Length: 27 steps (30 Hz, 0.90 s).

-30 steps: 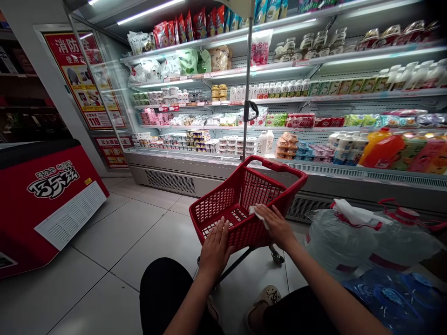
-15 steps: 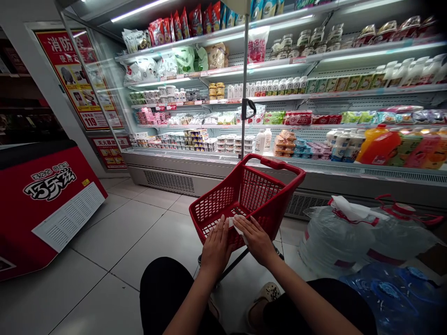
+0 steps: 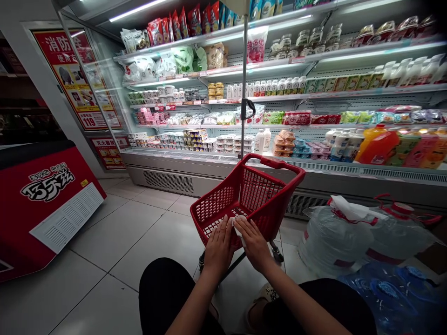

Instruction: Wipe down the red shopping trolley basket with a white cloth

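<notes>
A red plastic shopping cart (image 3: 256, 186) with latticed sides stands right in front of my knees. My left hand (image 3: 219, 246) lies on the near rim of its basket, fingers stretched out and together. Beside it, my right hand (image 3: 254, 242) presses a crumpled white tissue (image 3: 239, 226) against the same rim. Most of the tissue is hidden under the right fingers. The two hands sit close together, their fingertips pointing into the basket.
Behind the cart runs a lit dairy fridge (image 3: 167, 158) with a glass door handle (image 3: 248, 109). To the right stand large clear water jugs (image 3: 335, 237) and blue-tinted bottles (image 3: 391, 298). A red freezer (image 3: 52, 204) is at the left.
Both hands have shifted slightly towards me and to the right along the rim, the tissue moving with the right hand. A cart wheel on the right shows more now.
</notes>
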Available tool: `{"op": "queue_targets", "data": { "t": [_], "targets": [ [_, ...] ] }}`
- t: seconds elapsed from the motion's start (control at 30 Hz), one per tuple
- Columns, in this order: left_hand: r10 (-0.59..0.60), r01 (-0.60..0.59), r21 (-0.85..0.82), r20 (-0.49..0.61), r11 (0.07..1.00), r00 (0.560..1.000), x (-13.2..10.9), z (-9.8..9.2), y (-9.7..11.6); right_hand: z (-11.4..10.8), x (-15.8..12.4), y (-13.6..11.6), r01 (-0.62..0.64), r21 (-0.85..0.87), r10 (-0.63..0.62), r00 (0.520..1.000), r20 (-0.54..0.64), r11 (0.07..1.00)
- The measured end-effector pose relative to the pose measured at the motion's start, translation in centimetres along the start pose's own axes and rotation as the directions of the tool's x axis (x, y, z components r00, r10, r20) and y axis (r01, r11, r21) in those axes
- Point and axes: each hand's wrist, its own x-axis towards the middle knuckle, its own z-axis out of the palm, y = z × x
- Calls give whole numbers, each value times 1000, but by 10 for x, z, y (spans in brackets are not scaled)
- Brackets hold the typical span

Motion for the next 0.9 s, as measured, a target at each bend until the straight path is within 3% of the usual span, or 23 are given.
{"op": "queue_targets", "data": {
  "t": [0.13,0.27,0.33,0.4,0.5,0.63,0.7,0.8,0.9],
  "targets": [
    [102,-103,40,26,994,994,-6,-9,-16,-11,0,20,65,-6,-64,997,44,998],
    [135,-138,65,58,988,989,-18,-18,-40,-22,1,63,-16,-51,18,1000,23,999],
    [135,-139,54,72,989,988,-22,-17,-47,-20,3,72,-60,-48,61,998,13,997],
    [117,-119,40,69,992,991,-22,-14,-46,-13,7,69,-114,-35,114,993,-14,993],
    [65,-65,21,35,998,997,-18,-7,-36,0,10,43,-149,-11,148,988,-47,989],
    [33,-34,10,14,999,999,-15,-1,-21,10,8,2,-40,17,40,999,6,999],
    [14,-14,22,14,1000,1000,-16,1,-16,9,4,-6,9,29,-10,999,37,1000],
    [3,-4,44,28,999,1000,-18,1,-11,1,-2,11,75,48,-79,992,97,996],
    [22,-25,59,44,998,999,-19,-1,-6,-8,-6,50,32,37,-36,993,110,999]
  ]
}}
